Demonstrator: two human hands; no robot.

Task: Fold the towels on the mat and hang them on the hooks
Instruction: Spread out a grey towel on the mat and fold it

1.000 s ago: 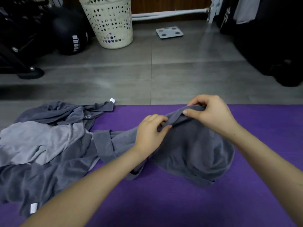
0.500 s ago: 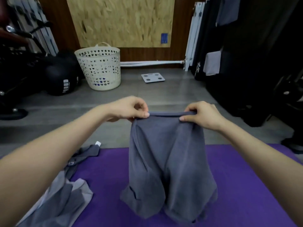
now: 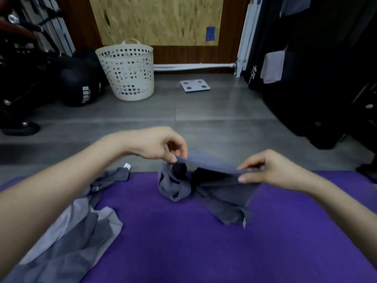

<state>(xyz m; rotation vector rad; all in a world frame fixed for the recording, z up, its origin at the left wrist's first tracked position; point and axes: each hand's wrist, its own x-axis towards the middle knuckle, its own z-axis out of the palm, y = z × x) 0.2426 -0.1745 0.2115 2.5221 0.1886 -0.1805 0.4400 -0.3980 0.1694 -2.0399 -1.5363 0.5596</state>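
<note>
A dark grey towel (image 3: 222, 190) is stretched by its top edge between my two hands, low over the purple mat (image 3: 183, 242). My left hand (image 3: 161, 144) pinches the edge's left end and my right hand (image 3: 267, 170) pinches its right end. The towel's lower part lies bunched on the mat, with a white tag at its bottom right corner. A heap of more grey towels (image 3: 77, 231), light and dark, lies on the mat's left side. No hooks are in view.
Grey floor lies beyond the mat. A white perforated laundry basket (image 3: 126, 72) stands at the back left beside a black ball (image 3: 79, 86). A white bathroom scale (image 3: 194, 85) lies on the floor. Dark equipment with a hanging grey towel (image 3: 272, 67) fills the right side.
The towel was lifted off the mat and held hanging; now my hands have come lower and spread wider, and its lower part has settled on the mat.
</note>
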